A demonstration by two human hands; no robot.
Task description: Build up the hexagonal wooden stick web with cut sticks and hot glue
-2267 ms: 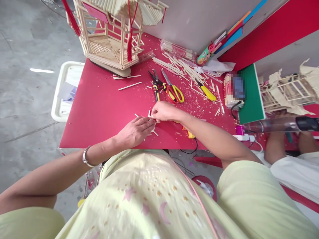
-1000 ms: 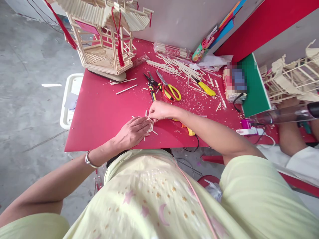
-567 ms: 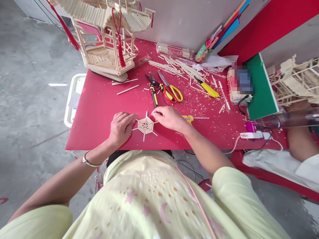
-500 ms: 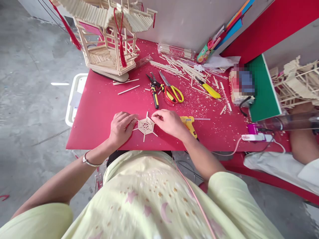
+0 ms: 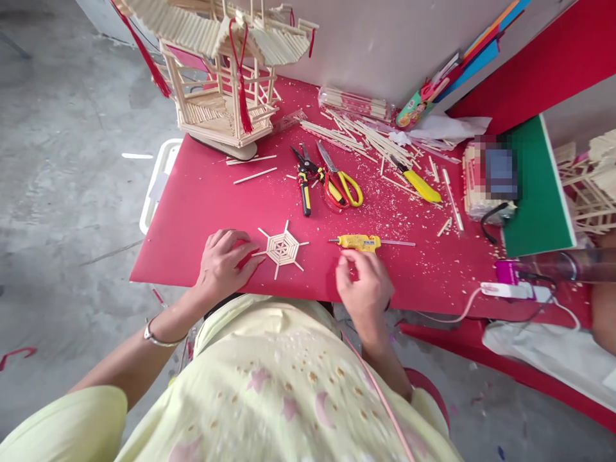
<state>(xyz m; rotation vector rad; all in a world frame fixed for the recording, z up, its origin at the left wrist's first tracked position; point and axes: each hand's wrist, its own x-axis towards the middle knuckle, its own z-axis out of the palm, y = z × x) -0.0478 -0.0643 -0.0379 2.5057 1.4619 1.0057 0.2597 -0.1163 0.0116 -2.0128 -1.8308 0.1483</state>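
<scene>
A small web-shaped piece of thin wooden sticks (image 5: 282,248) lies flat on the red table (image 5: 202,205) near its front edge. My left hand (image 5: 222,264) rests on the table just left of it, fingertips touching one spoke. My right hand (image 5: 364,287) is at the table's front edge, fingers curled, just below a yellow glue gun (image 5: 359,242) that lies on its side. I cannot see anything held in that hand.
Behind lie black-handled cutters (image 5: 303,181), red-and-yellow scissors (image 5: 341,183), a yellow knife (image 5: 419,185) and loose sticks (image 5: 356,135). A stick pavilion model (image 5: 221,70) stands at the back left. A white tray (image 5: 156,183) juts out left; a green board (image 5: 539,192) and a power strip (image 5: 514,290) sit right.
Both hands came off the stick web, which now lies uncovered. My right hand drew back to the right, toward the front edge beneath the glue gun. The view shifted.
</scene>
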